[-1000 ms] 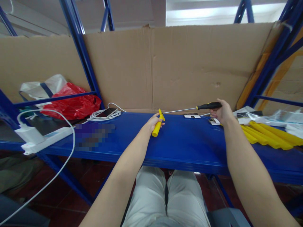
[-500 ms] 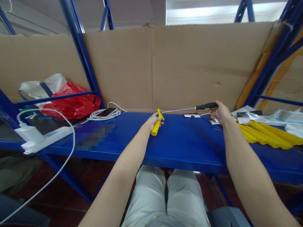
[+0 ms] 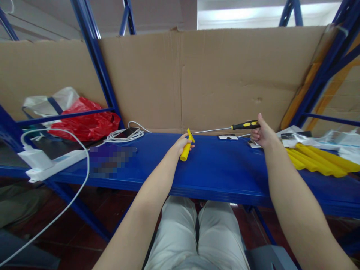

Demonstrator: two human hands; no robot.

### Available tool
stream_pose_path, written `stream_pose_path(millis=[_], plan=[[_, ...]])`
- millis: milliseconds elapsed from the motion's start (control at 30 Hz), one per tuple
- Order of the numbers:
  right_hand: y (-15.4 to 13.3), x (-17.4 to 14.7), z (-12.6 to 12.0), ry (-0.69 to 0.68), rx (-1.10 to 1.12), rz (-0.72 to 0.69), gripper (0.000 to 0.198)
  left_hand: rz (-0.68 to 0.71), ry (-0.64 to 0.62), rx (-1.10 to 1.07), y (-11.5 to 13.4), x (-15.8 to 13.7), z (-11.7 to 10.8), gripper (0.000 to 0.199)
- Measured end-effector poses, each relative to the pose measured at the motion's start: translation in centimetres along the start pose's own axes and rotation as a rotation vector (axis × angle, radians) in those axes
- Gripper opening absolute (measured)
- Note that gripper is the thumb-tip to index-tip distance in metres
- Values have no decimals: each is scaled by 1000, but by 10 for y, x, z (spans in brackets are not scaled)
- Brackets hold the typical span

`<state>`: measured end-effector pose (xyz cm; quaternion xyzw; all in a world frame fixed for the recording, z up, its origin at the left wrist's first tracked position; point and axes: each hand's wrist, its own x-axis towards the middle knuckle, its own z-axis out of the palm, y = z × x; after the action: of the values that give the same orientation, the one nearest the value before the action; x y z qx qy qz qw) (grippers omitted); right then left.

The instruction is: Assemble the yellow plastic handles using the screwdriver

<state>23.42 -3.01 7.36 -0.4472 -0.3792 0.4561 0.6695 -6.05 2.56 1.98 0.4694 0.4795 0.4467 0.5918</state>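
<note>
My left hand (image 3: 181,145) is closed around a yellow plastic piece (image 3: 185,153) with a tube-like lower part and a narrow crosspiece on top. A long screwdriver (image 3: 244,125) lies almost level across the shelf, its black and yellow handle end gripped in my right hand (image 3: 264,134). Its thin metal shaft points left and meets the top of the yellow piece. The exact spot of contact is too small to make out. Below the screwdriver, a small black and white packet (image 3: 227,137) rests on the blue shelf (image 3: 216,168).
Several yellow tubes (image 3: 320,161) and clear plastic bags (image 3: 337,138) lie at the right. To the left are a coiled white cable (image 3: 119,138), a phone (image 3: 128,133), a red bag (image 3: 87,120) and a white power strip (image 3: 64,163). Cardboard (image 3: 225,82) stands behind.
The screwdriver handle has turned, so its yellow inlays now face me. My right hand has rolled with it, thumb higher. My left hand and the yellow piece stay in place.
</note>
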Motion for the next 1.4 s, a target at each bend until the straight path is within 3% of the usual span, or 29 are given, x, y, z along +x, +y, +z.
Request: stream_pose_path(millis=[267, 467, 833, 1133, 1400], plan=[[-3, 6, -7, -18, 111, 45, 29, -5, 7, -22, 0, 1, 0, 71], [0, 7, -7, -62, 39, 15, 27, -11, 9, -42, -1, 5, -1, 72], [9, 18, -8, 87, 10, -29, 30, -20, 7, -43, -3, 9, -4, 70], [7, 9, -7, 25, 17, -106, 29, -23, 5, -44, -2, 8, -3, 72], [4, 9, -1, 58, 83, -85, 30, -25, 4, -36, -2, 6, -3, 72]])
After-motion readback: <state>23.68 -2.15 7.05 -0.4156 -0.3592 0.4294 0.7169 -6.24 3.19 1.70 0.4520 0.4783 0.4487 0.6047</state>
